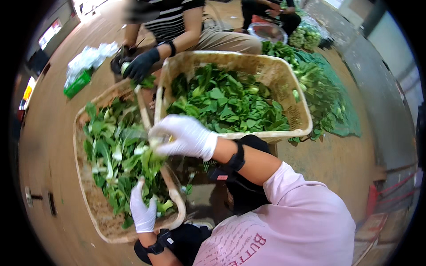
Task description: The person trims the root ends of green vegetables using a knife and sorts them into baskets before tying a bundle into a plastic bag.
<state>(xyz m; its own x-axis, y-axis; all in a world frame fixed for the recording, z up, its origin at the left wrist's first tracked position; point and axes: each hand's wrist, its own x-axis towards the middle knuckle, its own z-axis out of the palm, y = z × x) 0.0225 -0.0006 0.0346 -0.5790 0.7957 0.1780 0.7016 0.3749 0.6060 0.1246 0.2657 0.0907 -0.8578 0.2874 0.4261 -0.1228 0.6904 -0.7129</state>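
My right hand (184,136), in a white glove, is closed above the right rim of the left crate. It grips what looks like a knife (133,133), its blade smeared by motion; a pale stalk end shows near the fingertips. Lower down, my white-gloved left hand (143,208) rests among leafy greens (126,164) with thumb and forefinger apart; some fingers are hidden. Those greens, with pale stems, fill the left crate (84,186). Beyond my right forearm stands a second crate (284,71), holding loose green leaves (226,104).
Across from me sits a person whose black-gloved hand (143,64) holds a green vegetable. Farther back, another person sits beside a basin (267,32). Greens lie on a green sheet (350,111) at right. White plastic bags (91,60) and a green packet (77,84) lie far left.
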